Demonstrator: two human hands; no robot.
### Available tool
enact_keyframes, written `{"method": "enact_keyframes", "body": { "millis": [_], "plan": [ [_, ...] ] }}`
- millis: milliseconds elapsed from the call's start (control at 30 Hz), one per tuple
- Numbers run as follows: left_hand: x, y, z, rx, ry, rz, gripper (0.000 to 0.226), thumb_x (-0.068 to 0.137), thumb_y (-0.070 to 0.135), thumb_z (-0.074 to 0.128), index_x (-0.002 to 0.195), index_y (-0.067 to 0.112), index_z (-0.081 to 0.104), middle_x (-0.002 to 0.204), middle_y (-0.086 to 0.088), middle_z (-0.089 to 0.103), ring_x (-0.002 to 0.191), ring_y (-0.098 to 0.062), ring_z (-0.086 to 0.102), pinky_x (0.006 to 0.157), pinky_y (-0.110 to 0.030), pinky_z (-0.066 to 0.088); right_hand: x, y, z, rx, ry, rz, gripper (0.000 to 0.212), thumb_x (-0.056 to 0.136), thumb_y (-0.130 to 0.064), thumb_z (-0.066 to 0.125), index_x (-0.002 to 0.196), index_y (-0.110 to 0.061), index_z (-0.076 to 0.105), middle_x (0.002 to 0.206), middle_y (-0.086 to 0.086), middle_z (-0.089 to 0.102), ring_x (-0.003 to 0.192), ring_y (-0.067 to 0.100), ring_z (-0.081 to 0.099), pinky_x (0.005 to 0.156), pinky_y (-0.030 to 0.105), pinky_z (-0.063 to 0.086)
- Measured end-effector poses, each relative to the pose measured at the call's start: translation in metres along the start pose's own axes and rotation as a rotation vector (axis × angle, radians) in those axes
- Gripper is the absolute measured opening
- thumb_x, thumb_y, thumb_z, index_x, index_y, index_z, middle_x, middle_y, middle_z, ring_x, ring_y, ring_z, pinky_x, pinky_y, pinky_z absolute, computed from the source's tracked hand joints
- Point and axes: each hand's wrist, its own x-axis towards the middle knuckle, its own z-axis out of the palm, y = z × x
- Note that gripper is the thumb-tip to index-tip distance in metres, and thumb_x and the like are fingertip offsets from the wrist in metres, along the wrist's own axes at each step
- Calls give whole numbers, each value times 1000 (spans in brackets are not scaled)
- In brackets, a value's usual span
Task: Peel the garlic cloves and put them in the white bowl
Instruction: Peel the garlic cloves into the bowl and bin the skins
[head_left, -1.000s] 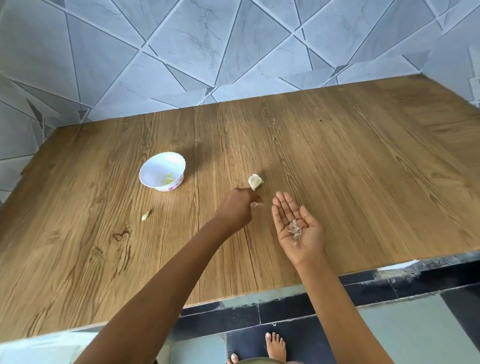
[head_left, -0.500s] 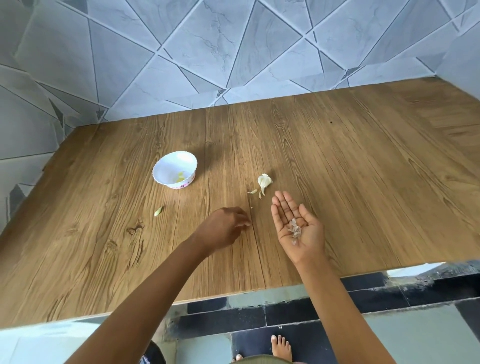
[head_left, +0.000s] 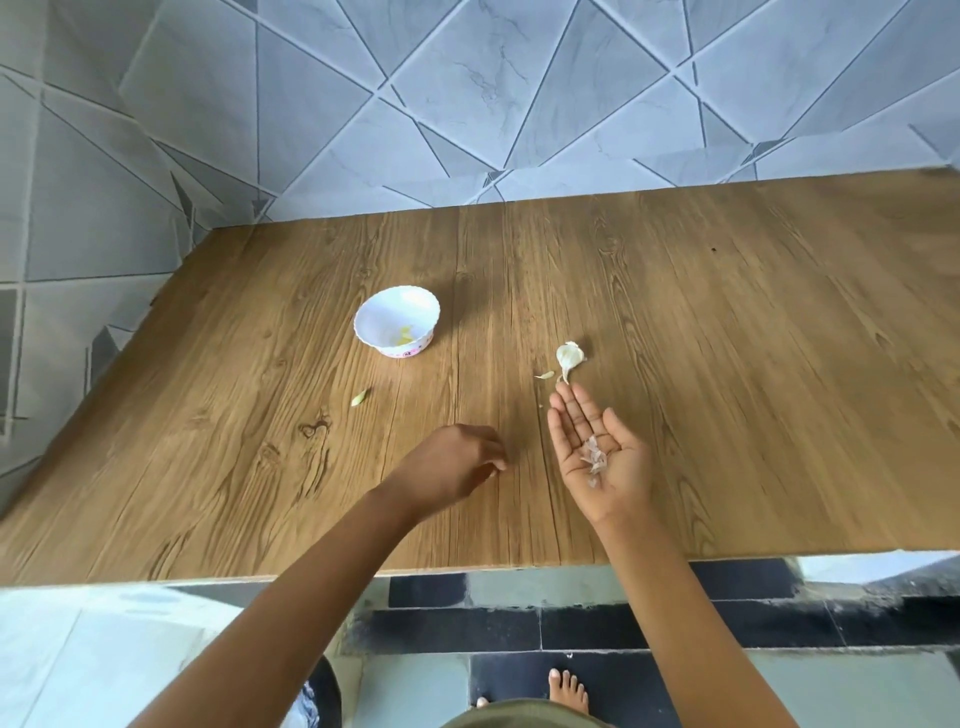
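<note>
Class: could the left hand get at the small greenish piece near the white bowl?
Probably yes: only bare table lies between the left hand and the greenish piece, with the white bowl farther back.

The left hand (head_left: 457, 460) is turned back-up, its curled fingertips facing the wooden table (head_left: 727, 364), so whether they pinch anything is hidden. The pale yellow bit inside the white bowl (head_left: 376, 319) is too small to name, perhaps a peeled clove. The greenish scrap (head_left: 359, 397) near the bowl is equally unclear. The table runs past the right edge. An olive garment (head_left: 519, 719) partly covers a bare foot (head_left: 569, 691).
</note>
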Motion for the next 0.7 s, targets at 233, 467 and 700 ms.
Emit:
{"method": "enact_keyframes", "body": {
  "millis": [233, 467, 700],
  "plan": [
    [31, 11, -4, -121, 33, -357, 10, 83, 3, 66, 92, 5, 70, 90, -2, 69, 78, -13, 64, 75, -28, 54, 4, 5, -3, -54, 52, -11, 40, 101, -19, 34, 110, 5, 65, 111, 16, 69, 103, 26, 66, 90, 37, 53],
    [50, 54, -30, -371, 69, -27, 28, 77, -9, 62, 91, 10, 76, 85, 12, 73, 75, -1, 65, 73, -20, 52, 1, 9, 9, -41, 67, -26, 49, 100, -13, 35, 75, 0, 75, 82, 11, 73, 73, 19, 72, 60, 25, 57],
    [63, 71, -18, -37, 227, -138, 10, 83, 18, 68, 93, 19, 70, 86, 5, 69, 78, -13, 64, 67, -33, 53, 0, 1, 10, 31, 116, -45, 41, 100, -14, 37, 69, -4, 62, 57, 5, 60, 51, 13, 60, 51, 21, 51]
  ]
}}
